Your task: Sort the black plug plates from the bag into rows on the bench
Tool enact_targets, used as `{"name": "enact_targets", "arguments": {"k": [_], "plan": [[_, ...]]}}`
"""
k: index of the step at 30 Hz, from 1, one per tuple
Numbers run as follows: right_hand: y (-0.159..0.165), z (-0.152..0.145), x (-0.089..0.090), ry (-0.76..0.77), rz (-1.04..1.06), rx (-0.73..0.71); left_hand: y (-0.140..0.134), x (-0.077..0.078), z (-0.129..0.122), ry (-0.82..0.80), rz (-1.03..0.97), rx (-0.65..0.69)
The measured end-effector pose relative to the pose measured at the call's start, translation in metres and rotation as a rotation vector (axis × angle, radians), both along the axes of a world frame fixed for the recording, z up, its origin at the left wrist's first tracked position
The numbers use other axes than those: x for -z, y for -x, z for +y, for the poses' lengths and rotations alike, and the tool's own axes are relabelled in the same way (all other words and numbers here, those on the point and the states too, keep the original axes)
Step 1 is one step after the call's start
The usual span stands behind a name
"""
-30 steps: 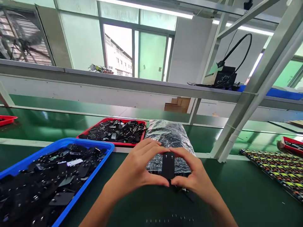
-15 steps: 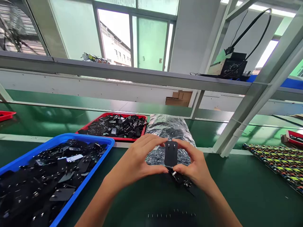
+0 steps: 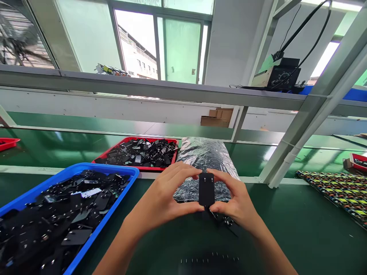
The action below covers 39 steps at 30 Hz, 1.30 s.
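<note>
Though probably light, stiff and slippery, best gripped by the ends, clear of the shiny studs (image 3: pixel 204 178); now pinching the black piece (image 3: pixel 207 192) upright at top and bottom with left hand (image 3: pixel 166 191) and right hand (image 3: pixel 236 194), in front of the silvery bag (image 3: pixel 199 152).
</note>
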State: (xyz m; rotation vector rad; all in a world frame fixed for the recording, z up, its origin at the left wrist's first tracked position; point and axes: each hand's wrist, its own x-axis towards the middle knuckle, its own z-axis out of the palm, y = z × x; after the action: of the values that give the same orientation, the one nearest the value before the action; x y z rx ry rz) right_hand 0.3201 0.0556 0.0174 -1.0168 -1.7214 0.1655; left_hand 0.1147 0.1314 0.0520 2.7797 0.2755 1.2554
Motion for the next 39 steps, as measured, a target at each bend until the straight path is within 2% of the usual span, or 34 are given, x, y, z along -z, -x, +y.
{"name": "enact_targets", "arguments": {"k": [11,13,15,17,18,20,21,23,25,27,30,32,36,39], "plan": [[-0.001,0.0,0.006,-0.031,-0.009,-0.011,-0.003,0.0,0.001,0.041,0.034,0.02],[-0.002,-0.002,0.005,-0.032,0.001,0.002,-0.004,-0.002,0.0,0.095,0.053,0.004],[-0.007,-0.004,0.005,-0.025,0.012,0.032,-0.002,0.001,-0.002,0.195,0.133,-0.065],[-0.015,-0.006,0.005,0.019,0.016,0.084,0.005,0.015,-0.01,0.304,0.307,-0.178],[-0.02,-0.006,0.006,0.074,0.004,0.105,0.01,0.027,-0.018,0.354,0.42,-0.233],[-0.024,0.002,0.01,0.256,-0.065,0.075,0.023,0.061,-0.037,0.452,0.644,-0.295],[-0.02,0.009,0.013,0.373,-0.122,0.0,0.03,0.081,-0.048,0.523,0.732,-0.285],[0.003,0.031,0.02,0.564,-0.212,-0.229,0.04,0.121,-0.068,0.654,0.83,-0.229],[0.045,0.057,0.026,0.609,-0.194,-0.402,0.046,0.154,-0.081,0.718,0.779,-0.253],[0.094,0.08,0.026,0.534,-0.125,-0.362,0.05,0.174,-0.088,0.73,0.679,-0.288],[0.139,0.096,0.017,0.359,-0.093,-0.204,0.055,0.181,-0.089,0.709,0.62,-0.293],[0.138,0.089,0.008,0.288,-0.081,-0.159,0.059,0.181,-0.087,0.696,0.614,-0.3],[0.087,0.045,0.0,0.311,-0.066,-0.119,0.063,0.181,-0.087,0.656,0.554,-0.306],[0.047,0.003,0.015,0.479,-0.19,-0.112,0.062,0.183,-0.088,0.617,0.51,-0.285]]}}
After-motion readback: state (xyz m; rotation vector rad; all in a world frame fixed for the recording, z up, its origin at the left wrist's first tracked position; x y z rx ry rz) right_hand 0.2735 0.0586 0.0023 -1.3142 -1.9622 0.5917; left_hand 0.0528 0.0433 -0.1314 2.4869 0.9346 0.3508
